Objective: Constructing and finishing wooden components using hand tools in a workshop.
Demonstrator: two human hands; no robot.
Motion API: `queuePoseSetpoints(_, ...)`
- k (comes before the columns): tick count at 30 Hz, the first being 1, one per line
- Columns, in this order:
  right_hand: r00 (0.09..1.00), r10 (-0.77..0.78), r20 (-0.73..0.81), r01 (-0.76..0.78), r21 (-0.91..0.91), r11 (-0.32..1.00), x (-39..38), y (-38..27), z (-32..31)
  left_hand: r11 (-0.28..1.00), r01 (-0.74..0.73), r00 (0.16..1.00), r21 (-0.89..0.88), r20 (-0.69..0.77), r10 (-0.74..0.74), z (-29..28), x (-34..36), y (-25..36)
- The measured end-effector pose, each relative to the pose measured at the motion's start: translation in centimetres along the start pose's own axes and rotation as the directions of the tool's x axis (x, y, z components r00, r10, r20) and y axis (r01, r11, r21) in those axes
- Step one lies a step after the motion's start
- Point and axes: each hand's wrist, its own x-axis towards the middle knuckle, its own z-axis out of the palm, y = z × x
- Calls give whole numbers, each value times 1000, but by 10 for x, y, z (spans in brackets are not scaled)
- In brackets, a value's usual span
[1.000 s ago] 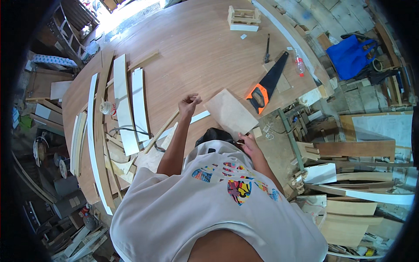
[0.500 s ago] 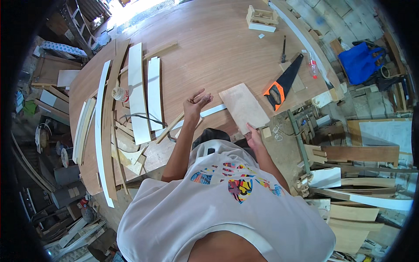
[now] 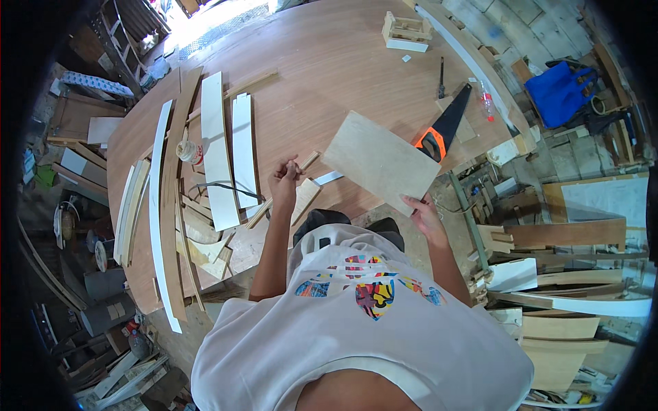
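Note:
My right hand (image 3: 426,214) grips a thin rectangular plywood board (image 3: 380,156) by its near right corner, holding it tilted above the table edge. The board covers part of a handsaw (image 3: 449,123) with a black blade and orange-and-black handle. To the board's left, my left hand (image 3: 285,179) is raised with its fingers curled together; whatever may be in them is too small to make out. Beside that hand lie a short wood offcut (image 3: 306,198) and a narrow wood strip (image 3: 259,216). A white strip (image 3: 327,177) shows partly under the board.
On the large wooden table (image 3: 308,75) lie white panels (image 3: 218,151), long strips (image 3: 161,205) and an open jar (image 3: 190,152) at left. A small wooden crate (image 3: 407,32), a dark slim tool (image 3: 441,79) and a plastic bottle (image 3: 486,103) are far right. Stacked boards (image 3: 569,236) stand at right.
My right hand has lifted and turned the plywood board, which now overlaps the saw handle. My left hand has moved left and nearer, its fingers more curled. More of the offcut shows.

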Motion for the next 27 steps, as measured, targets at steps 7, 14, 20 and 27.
queuePoseSetpoints(7,970,-215,116,242,-339,909,-11,-17,20,996,72,992,45,-103,-67,-12,-11,10)
queuePoseSetpoints(14,889,-441,123,437,-519,734,-8,-17,36,999,-20,989,-50,-146,13,-22,-13,7)
queuePoseSetpoints(20,865,-463,194,496,-466,732,-10,-19,49,996,-77,980,-55,-188,66,-17,-18,10)
queuePoseSetpoints(27,903,-403,151,426,-442,789,-21,-11,55,997,-13,965,70,-260,30,-13,-25,11)
